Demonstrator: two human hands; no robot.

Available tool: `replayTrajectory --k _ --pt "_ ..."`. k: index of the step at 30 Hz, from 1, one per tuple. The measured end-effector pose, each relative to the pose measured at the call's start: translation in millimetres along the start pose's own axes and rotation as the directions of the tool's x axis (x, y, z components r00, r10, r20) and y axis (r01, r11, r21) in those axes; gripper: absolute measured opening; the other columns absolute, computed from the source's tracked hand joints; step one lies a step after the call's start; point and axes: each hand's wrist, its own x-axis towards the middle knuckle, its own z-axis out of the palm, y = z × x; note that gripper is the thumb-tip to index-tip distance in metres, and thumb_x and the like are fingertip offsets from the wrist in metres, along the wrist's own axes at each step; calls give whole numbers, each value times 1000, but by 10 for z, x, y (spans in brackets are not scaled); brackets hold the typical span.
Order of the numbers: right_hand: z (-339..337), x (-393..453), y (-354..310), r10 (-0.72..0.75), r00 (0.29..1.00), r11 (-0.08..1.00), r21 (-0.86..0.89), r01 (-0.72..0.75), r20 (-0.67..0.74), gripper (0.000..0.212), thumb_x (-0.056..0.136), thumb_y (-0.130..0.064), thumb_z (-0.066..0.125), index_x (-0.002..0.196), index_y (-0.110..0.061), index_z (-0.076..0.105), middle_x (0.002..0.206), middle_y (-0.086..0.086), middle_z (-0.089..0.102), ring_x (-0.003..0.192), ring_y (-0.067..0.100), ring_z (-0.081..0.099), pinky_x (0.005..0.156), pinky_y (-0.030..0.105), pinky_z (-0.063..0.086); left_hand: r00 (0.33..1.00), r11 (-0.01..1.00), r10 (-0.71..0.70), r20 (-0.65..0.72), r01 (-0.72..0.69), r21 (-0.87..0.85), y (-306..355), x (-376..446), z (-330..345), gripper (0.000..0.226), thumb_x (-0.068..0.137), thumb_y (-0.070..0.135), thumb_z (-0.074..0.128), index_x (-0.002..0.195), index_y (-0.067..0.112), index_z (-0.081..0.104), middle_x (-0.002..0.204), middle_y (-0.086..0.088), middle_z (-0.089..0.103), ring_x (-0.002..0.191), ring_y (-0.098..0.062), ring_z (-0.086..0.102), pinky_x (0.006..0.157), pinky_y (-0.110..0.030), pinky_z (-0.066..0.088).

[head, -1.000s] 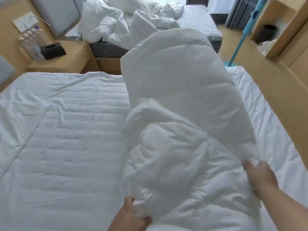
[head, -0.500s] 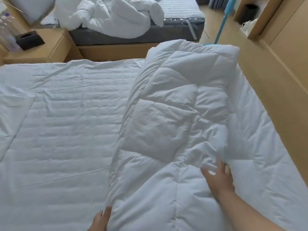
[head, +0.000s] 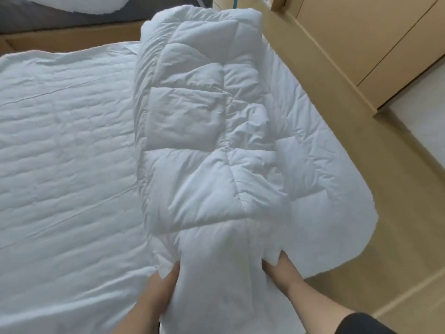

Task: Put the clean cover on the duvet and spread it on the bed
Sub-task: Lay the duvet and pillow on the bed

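A white quilted duvet [head: 204, 131], folded into a long thick bundle, lies along the right half of the bed. It rests on a flat white striped cover [head: 67, 150] spread over the mattress. My left hand [head: 161, 283] grips the duvet's near left edge, with the thumb on top of the fabric. My right hand [head: 279, 268] holds the near right edge, its fingertips tucked under a fold. Between my hands a smooth part of the duvet hangs down toward me.
A second bed with a grey mattress [head: 60, 20] and a wooden base stands behind. Wooden floor [head: 361, 165] runs along the right side of the bed. Wooden cabinet fronts [head: 375, 39] line the right wall.
The duvet bundle dropped from the air onto the bed and now lies flat. Both my hands moved to its near end and took its edges. The camera tilted further down.
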Motion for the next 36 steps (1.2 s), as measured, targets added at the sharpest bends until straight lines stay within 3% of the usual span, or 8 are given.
replayTrajectory --k 3,7,11,14,16,19,26,36 --pt "149 -427 -74 -78 967 977 -213 25 -241 46 93 -44 61 126 -17 44 113 9 67 98 33 65 73 35 46 993 987 116 -22 -113 118 -19 -365 -82 26 100 41 55 114 20 64 107 0 68 104 -25 62 92 -41 50" --pt "-213 -934 -67 -227 899 948 -296 116 -375 30 98 -43 54 103 -21 33 81 2 53 71 30 52 60 38 40 982 920 175 66 -187 344 -133 -753 -177 28 103 23 45 84 5 53 80 -10 51 80 -25 52 72 -39 54" --pt "-845 -1371 295 -267 853 888 -458 36 -449 20 102 -31 49 104 -18 35 88 5 55 73 28 56 59 37 41 949 876 149 279 -257 408 -339 -1251 -123 25 99 23 53 77 12 49 72 -6 40 67 -20 45 54 -30 55" --pt "-995 -1701 523 -133 834 817 -536 -214 -536 18 97 -11 45 114 -14 51 109 10 61 90 29 61 69 34 45 930 810 140 339 -304 502 -504 -1569 -236 28 100 31 55 78 14 51 69 -2 49 61 -17 48 56 -26 44" --pt "-854 -1889 393 -98 890 763 -608 -221 -446 27 95 -7 46 118 -11 59 111 11 62 97 30 62 72 34 45 936 757 152 317 -316 572 -602 -1767 -431 28 101 33 54 80 15 56 70 2 53 62 -14 49 60 -27 40" --pt "-388 -2201 -190 -249 952 735 -675 64 -180 26 94 -8 48 114 -13 64 115 10 64 101 30 61 82 33 50 958 737 181 221 -281 614 -648 -2058 -885 25 102 31 52 83 16 59 75 -1 60 66 -17 52 64 -29 43" --pt "1046 -2962 -1188 -478 840 567 -640 518 256 21 90 -27 65 110 -20 67 117 2 66 109 23 61 83 28 46 968 854 246 42 -237 464 -839 -2379 -2123 21 99 31 54 96 13 65 87 -7 67 71 -18 60 64 -28 50" --pt "3607 -3841 -1758 -493 770 467 -624 627 405 12 91 -31 62 97 -23 68 91 -6 67 84 13 63 67 25 48 982 932 171 -84 -134 336 -2452 -2458 -4413 23 93 37 50 89 17 60 92 -3 69 71 -13 60 64 -23 48"
